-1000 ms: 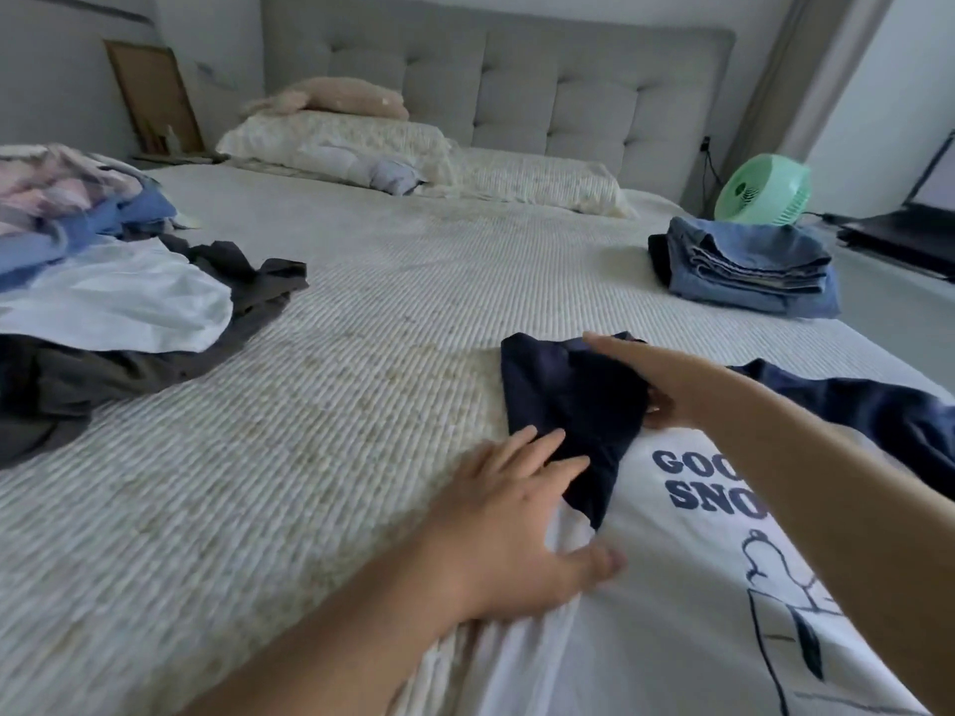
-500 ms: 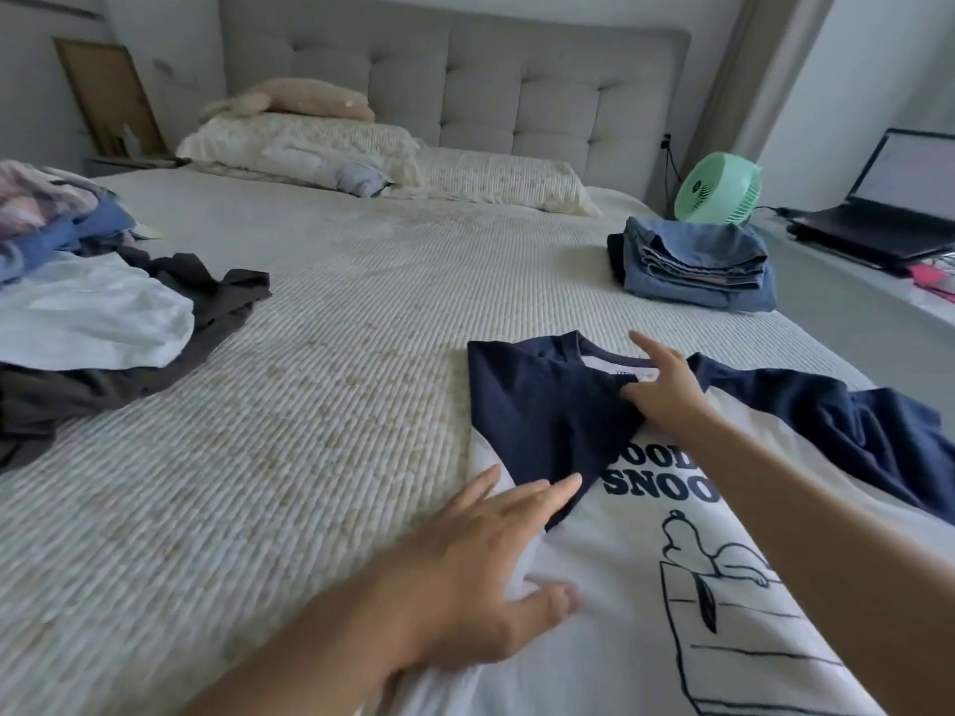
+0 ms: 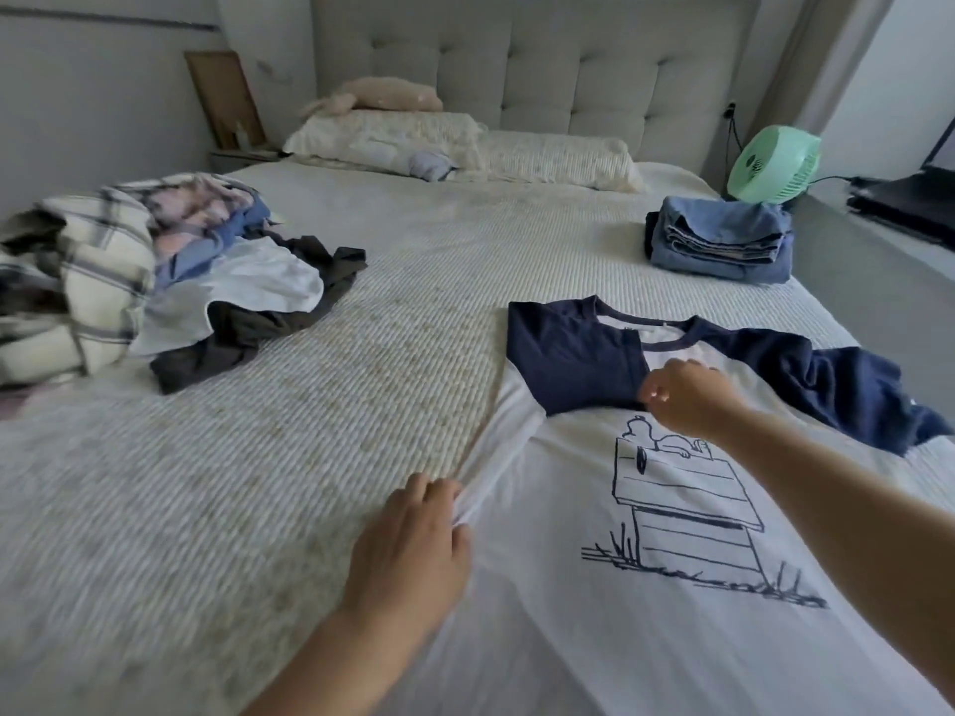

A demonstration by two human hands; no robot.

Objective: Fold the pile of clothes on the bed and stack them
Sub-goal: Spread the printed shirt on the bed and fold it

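**Left sleeve folded in, side edge gathered for the next fold**

Since the earlier frame, the left hand (image 3: 413,540) had left its flat press on the shirt and taken hold of the side edge, fingers curled round a bunched fold of white cloth. The right hand (image 3: 687,400) had drawn back from the collar and pinched the cuff of the folded navy sleeve (image 3: 573,354) against the chest.

The white shirt (image 3: 672,638) lay face up at about 5 o'clock on the bed (image 3: 403,405), its other navy sleeve (image 3: 827,374) spread out toward 3 o'clock. The unfolded pile (image 3: 155,271) sat at 9 o'clock, the folded denim stack (image 3: 718,245) at 2 o'clock beside a green fan (image 3: 775,165).

By my judgement, the step in hand was the first lengthwise fold. The next move called for carrying the left side over the print while the sleeve stayed flat, then matching it on the right.
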